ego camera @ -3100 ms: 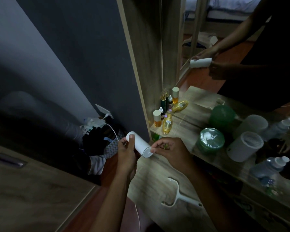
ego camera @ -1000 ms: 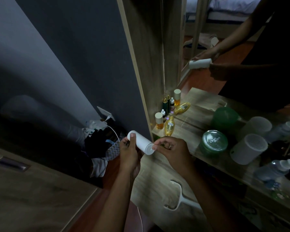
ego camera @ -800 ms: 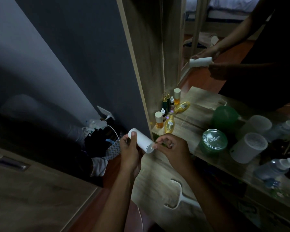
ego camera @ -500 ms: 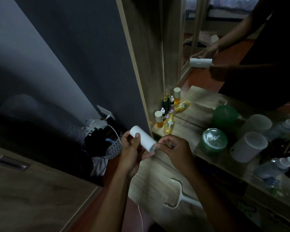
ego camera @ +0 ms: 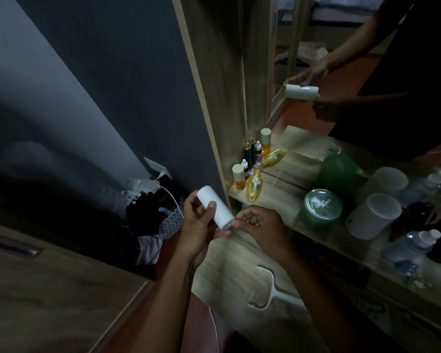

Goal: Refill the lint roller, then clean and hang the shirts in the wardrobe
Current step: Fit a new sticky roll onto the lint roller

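A green jar (ego camera: 320, 207) stands beside a white ribbed canister (ego camera: 373, 216).

I'm looking into a home bedroom: a wooden desk (ego camera: 229, 263) against a mirror (ego camera: 298, 118), cosmetic bottles (ego camera: 254, 183) lined up, a bed (ego camera: 346, 6) reflected behind.

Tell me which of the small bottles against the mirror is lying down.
The golden-yellow bottle, lying flat; the cream-capped amber bottle and the white-topped dropper bottle beside it stand upright.

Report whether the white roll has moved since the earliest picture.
Yes, slightly: the white roll has risen and tilted steeper, ending nearer the cream-capped amber bottle.
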The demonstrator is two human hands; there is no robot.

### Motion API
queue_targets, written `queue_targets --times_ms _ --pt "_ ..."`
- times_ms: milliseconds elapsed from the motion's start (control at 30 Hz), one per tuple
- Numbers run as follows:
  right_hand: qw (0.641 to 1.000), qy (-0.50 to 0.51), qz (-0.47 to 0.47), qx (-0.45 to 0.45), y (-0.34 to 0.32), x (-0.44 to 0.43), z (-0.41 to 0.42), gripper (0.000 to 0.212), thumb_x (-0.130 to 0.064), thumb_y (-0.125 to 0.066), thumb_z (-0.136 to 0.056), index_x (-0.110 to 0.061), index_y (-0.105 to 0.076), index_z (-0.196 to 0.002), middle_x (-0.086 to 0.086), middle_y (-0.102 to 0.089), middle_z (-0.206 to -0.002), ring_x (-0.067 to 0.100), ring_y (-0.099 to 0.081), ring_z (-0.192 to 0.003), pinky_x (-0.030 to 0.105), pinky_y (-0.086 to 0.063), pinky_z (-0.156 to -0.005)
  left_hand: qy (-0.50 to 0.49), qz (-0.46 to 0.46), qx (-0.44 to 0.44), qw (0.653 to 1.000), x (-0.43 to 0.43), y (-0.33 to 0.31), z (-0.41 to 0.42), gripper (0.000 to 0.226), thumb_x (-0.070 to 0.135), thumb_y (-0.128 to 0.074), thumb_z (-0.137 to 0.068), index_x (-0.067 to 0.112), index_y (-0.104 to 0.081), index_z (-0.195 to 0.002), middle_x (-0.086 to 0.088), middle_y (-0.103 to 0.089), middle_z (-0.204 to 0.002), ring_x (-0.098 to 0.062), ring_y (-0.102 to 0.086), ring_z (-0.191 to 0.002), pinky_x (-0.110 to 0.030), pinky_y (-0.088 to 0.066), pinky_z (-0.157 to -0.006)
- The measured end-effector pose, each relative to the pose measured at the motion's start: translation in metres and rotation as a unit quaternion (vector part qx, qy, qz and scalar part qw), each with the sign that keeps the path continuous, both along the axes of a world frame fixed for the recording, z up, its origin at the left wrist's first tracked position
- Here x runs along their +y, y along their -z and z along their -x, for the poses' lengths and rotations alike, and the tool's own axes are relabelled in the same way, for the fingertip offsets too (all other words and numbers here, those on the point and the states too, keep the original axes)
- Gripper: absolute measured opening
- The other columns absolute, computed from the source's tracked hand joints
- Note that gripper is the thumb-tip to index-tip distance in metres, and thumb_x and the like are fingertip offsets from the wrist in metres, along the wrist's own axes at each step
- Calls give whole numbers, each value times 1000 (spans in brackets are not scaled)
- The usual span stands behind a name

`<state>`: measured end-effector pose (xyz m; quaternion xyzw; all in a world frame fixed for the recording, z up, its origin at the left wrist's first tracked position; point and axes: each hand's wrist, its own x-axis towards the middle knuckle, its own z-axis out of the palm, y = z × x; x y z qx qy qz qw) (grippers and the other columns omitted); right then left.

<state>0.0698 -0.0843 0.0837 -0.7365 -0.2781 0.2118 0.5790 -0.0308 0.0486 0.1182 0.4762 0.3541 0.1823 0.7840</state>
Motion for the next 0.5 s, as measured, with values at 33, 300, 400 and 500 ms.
queue_targets --times_ms 33,300,400,500 --pt "1000 -3 6 6 4 -1 0 9 -17 -79 -78 -20 -72 -82 -10 -70 -76 -6 -61 -68 8 -46 -61 3 2 -1 1000 -1 3 0 47 16 -60 -96 30 -41 -136 -14 -53 -132 -46 -63 -112 -45 -62 -63" --pt "982 11 182 44 94 -41 7 17 -18 -78 -80 -14 -62 -76 2 -62 -71 9 -56 -62 12 -41 -54 44 0 30 999 -8 30 1 41 17 -63 -93 36 -50 -127 -14 -54 -135 -42 -64 -113 -48 -60 -67" --pt "961 6 255 108 124 -58 17 19 -22 -75 -83 -12 -59 -83 3 -58 -71 10 -53 -61 20 -44 -56 47 2 35 998 -14 37 -2 48 16 -63 -93 31 -45 -136 -13 -54 -137 -36 -66 -107 -48 -60 -66" --pt "930 -57 355 72 146 -71 22 19 -35 -66 -87 -20 -57 -82 2 -59 -79 17 -56 -74 29 -48 -72 61 1 40 997 -18 39 -5 50 15 -63 -94 30 -43 -137 -13 -55 -136 -36 -66 -106 -48 -60 -67"
